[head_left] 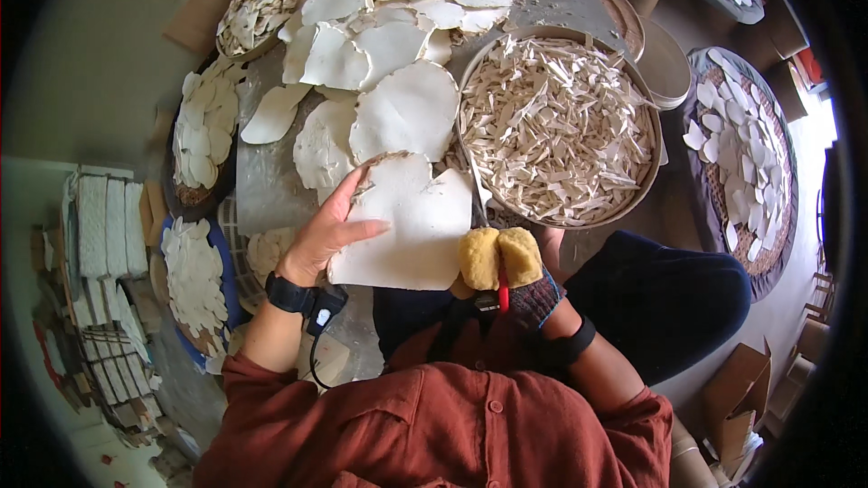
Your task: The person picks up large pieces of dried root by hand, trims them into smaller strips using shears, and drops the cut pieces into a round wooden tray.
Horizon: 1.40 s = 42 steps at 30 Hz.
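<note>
A large, flat cream-white sheet (407,221) with an uneven upper edge is in front of me. My left hand (318,239) pinches its left side, thumb on top and fingers partly hidden behind. My right hand (535,298), in a dark knitted glove, is closed round scissors (500,258) whose handles are padded with yellow sponge and have a red part between them. Their dark blade points up along the sheet's right edge, partly hidden. Beyond the sheet lies a heap of similar pale sheets (405,113). A round tray (649,176) of narrow white offcuts stands beside the scissors.
Round trays of pale oval pieces (746,158) stand at the right and far left. Another small basket of scraps (260,14) sits at the back left. White stacked bundles (108,226) line the left wall. An opened cardboard box (737,389) is at the lower right.
</note>
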Available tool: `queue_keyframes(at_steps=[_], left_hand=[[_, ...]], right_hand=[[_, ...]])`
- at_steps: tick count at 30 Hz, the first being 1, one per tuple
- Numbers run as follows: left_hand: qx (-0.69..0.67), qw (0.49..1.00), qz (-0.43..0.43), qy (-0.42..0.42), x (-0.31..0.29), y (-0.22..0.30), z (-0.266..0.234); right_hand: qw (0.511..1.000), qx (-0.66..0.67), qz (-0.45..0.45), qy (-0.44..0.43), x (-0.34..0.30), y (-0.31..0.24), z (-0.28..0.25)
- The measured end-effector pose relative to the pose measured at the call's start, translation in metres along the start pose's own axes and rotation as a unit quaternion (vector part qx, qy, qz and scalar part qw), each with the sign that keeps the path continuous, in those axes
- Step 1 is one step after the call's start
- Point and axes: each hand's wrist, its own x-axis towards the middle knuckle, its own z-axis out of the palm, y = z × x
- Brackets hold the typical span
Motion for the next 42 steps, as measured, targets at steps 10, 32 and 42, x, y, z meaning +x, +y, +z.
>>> queue_keyframes(at_steps=[10,32,42], left_hand=[[-0.129,0.988,-0.037,0.073,-0.018,-0.007,-0.003],[-0.205,0.963,0.089,0.153,0.001,0.007,-0.024],[-0.113,0.982,0.068,0.138,0.008,0.002,0.01]], right_hand=[[0.988,0.035,0.14,0.057,0.005,0.021,-0.01],[0.906,0.409,0.048,-0.096,-0.006,-0.003,-0.019],[0.997,0.037,0.06,-0.035,-0.019,0.0,-0.024]])
